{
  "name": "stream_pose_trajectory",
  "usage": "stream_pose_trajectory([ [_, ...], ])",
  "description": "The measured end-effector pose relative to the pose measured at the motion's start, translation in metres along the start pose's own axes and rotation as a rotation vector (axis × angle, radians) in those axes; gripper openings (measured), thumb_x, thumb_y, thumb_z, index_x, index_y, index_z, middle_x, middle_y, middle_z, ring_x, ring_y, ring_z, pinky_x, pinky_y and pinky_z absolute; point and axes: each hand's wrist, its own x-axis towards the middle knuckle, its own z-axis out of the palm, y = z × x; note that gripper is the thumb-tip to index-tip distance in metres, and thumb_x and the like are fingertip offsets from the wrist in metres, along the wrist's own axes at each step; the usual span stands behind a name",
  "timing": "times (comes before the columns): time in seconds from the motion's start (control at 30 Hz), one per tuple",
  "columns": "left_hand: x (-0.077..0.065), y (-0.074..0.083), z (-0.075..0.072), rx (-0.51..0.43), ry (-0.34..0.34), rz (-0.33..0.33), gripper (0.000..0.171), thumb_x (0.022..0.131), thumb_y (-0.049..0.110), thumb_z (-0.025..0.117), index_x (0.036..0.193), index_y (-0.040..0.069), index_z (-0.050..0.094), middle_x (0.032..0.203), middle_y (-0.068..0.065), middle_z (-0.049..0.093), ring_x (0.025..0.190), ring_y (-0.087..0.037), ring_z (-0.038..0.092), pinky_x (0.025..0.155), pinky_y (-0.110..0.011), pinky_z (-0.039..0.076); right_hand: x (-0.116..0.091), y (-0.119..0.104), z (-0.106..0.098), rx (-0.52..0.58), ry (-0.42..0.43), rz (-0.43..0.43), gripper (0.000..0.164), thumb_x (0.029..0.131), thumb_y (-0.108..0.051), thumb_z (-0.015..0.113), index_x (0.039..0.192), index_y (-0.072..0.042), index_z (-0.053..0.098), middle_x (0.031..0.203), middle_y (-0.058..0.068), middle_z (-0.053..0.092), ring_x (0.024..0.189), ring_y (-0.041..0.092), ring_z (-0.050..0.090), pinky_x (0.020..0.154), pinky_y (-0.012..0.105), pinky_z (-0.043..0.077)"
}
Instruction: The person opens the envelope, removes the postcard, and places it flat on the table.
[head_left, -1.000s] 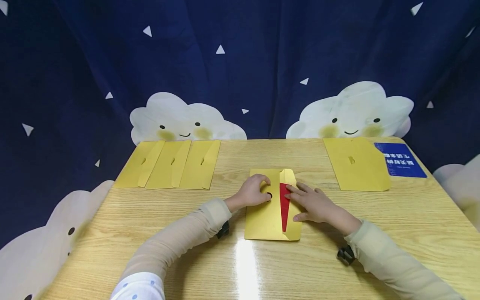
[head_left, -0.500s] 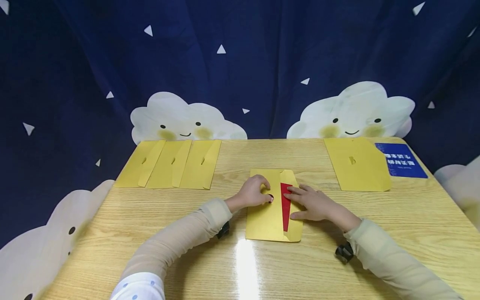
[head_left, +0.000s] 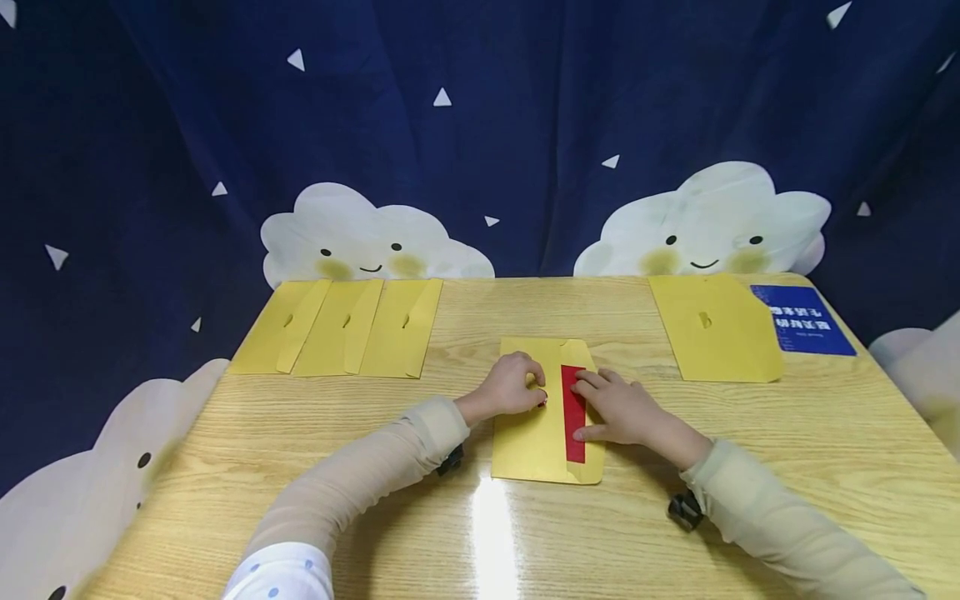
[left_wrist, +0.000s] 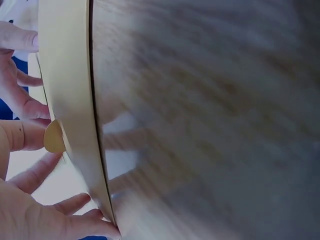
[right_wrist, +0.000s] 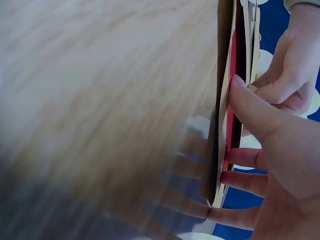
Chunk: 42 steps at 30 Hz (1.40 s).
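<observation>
A gold envelope [head_left: 517, 450] lies flat on the wooden table, its flap turned out to the right. Inside its mouth shows a strip of red card or paper [head_left: 575, 454]; the remainder is hidden in the envelope. My left hand [head_left: 512, 385] pinches the small rounded tab [left_wrist: 54, 137] at the middle of the envelope, thumb on one side and a finger on the other. My right hand [head_left: 622, 410] rests spread over the flap, with its thumb and fingertips on the red piece. In the right wrist view the red edge [right_wrist: 231, 120] stands between the envelope's layers, under the thumb.
Three closed gold envelopes [head_left: 401, 333] overlap in a row at the back left of the table [head_left: 360, 450]. Another gold envelope [head_left: 708, 342], flap out, lies at the back right, partly over a blue card with white lettering [head_left: 806, 325]. A dark blue curtain [head_left: 517, 125] hangs behind.
The red strip in the envelope's mouth has widened from a narrow wedge to an even band. My right thumb has slid left onto it. The left hand stays at the tab.
</observation>
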Motion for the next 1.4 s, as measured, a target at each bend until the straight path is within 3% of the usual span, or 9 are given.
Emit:
stream_pose_trajectory([
  [0.1, 0.0, 0.001, 0.0, -0.002, 0.01, 0.03, 0.009, 0.076, 0.01, 0.064, 0.07, 0.009, 0.071, 0.073, -0.004, 0.057, 0.067, -0.012, 0.046, 0.062, -0.02, 0.036, 0.0, 0.0, 0.0, -0.006, 0.0, -0.001, 0.07, 0.074, -0.051, 0.068, 0.122, -0.002, 0.054, 0.132, 0.018, 0.044, 0.117, 0.045, 0.039, 0.07, 0.063, 0.041],
  [0.2, -0.001, 0.002, 0.0, -0.007, 0.015, 0.03, 0.011, 0.076, 0.01, 0.064, 0.067, 0.009, 0.07, 0.069, -0.003, 0.054, 0.061, -0.009, 0.038, 0.057, -0.018, 0.031, 0.0, 0.001, 0.001, -0.013, 0.0, 0.0, 0.07, 0.074, -0.052, 0.067, 0.122, -0.003, 0.053, 0.132, 0.018, 0.044, 0.117, 0.045, 0.038, 0.07, 0.062, 0.042],
  [0.5, 0.001, 0.0, -0.001, 0.027, 0.011, 0.038, 0.008, 0.072, 0.014, 0.071, 0.066, 0.01, 0.066, 0.071, -0.001, 0.054, 0.07, -0.013, 0.049, 0.063, -0.021, 0.039, -0.001, 0.002, 0.0, -0.009, -0.003, -0.001, 0.069, 0.074, -0.049, 0.068, 0.122, -0.003, 0.053, 0.132, 0.017, 0.044, 0.119, 0.043, 0.038, 0.071, 0.059, 0.043],
  [0.9, -0.001, -0.002, -0.001, -0.057, 0.05, 0.016, 0.008, 0.074, 0.012, 0.069, 0.067, 0.01, 0.065, 0.079, -0.001, 0.059, 0.081, -0.015, 0.053, 0.069, -0.024, 0.041, -0.005, 0.01, 0.001, 0.023, 0.004, -0.033, 0.075, 0.075, -0.047, 0.069, 0.13, 0.0, 0.048, 0.135, 0.017, 0.041, 0.122, 0.039, 0.036, 0.078, 0.06, 0.04],
  [1.23, -0.002, -0.001, 0.0, -0.047, 0.054, 0.009, 0.009, 0.072, 0.011, 0.071, 0.065, 0.01, 0.065, 0.077, 0.001, 0.057, 0.079, -0.015, 0.052, 0.07, -0.025, 0.042, -0.016, 0.021, -0.002, 0.15, 0.011, -0.042, 0.074, 0.073, -0.041, 0.073, 0.13, 0.0, 0.048, 0.135, 0.033, 0.032, 0.122, 0.05, 0.03, 0.093, 0.059, 0.031],
  [1.4, -0.002, -0.001, 0.001, -0.045, 0.051, -0.001, 0.01, 0.071, 0.012, 0.072, 0.064, 0.011, 0.065, 0.076, 0.001, 0.056, 0.078, -0.014, 0.052, 0.069, -0.024, 0.042, -0.021, 0.024, -0.003, 0.209, 0.01, -0.035, 0.074, 0.074, -0.04, 0.072, 0.131, 0.0, 0.046, 0.135, 0.035, 0.031, 0.121, 0.054, 0.027, 0.092, 0.063, 0.028],
])
